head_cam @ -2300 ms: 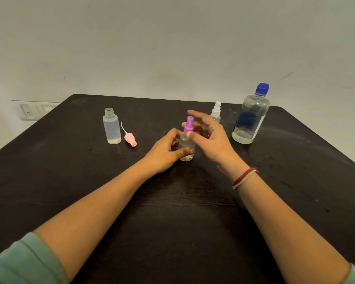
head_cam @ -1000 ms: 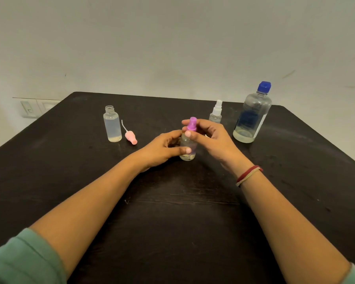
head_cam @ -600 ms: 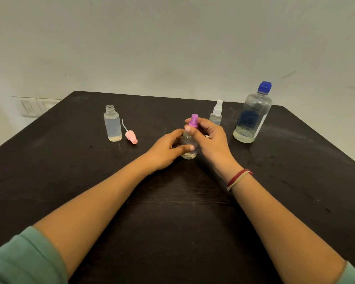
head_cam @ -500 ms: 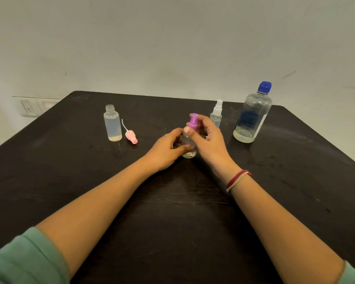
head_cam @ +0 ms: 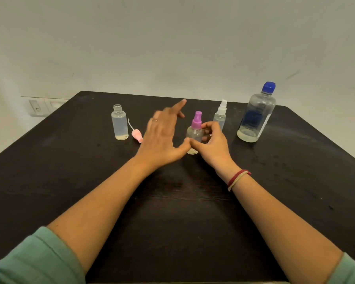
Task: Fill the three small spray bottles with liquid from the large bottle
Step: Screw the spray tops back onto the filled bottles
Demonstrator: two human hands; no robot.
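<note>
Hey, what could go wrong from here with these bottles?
The uncapped bottle holds liquid and the left hand hovers near it: a knock could spill it. The white-topped bottle stands just behind the right hand, which grips the purple-topped bottle; a careless move might tip it.

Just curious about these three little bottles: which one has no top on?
The leftmost bottle, with a bare open neck; a pink sprayer lies beside it. The purple-topped bottle and the white-topped bottle are both capped.

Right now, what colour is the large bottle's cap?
Blue. The cap on the large bottle shows best in the head view.
</note>
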